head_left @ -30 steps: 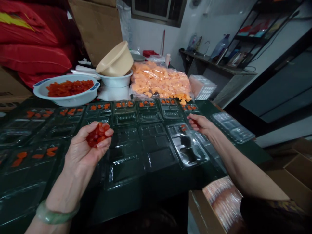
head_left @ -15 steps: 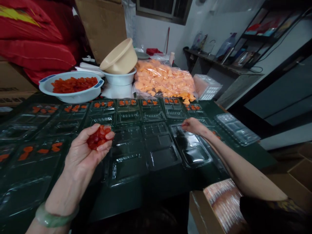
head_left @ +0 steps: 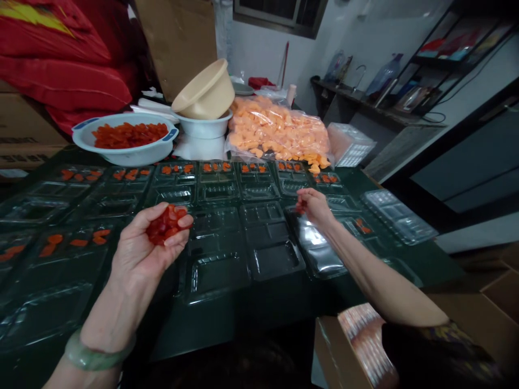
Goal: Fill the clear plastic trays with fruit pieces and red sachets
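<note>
My left hand [head_left: 150, 246] is cupped palm-up around a heap of red candy pieces [head_left: 165, 222], held above the clear compartment trays [head_left: 243, 237] that cover the dark table. A green bangle [head_left: 97, 354] circles that wrist. My right hand [head_left: 312, 208] reaches out over a tray to the right, its fingers pinched on a small red piece above a tray compartment. The far row of trays [head_left: 214, 168] has orange-red pieces in its top compartments.
A white bowl of red pieces [head_left: 125, 138] stands at the back left. Beside it a beige bowl [head_left: 205, 92] leans in a white bowl. A clear bag of orange pieces [head_left: 279, 132] lies behind the trays. A cardboard box [head_left: 357, 346] sits at the lower right.
My right hand has drawn left and a little nearer, from the far right tray to the tray next to it. My left hand has held still with its candy. The camera has shifted slightly.
</note>
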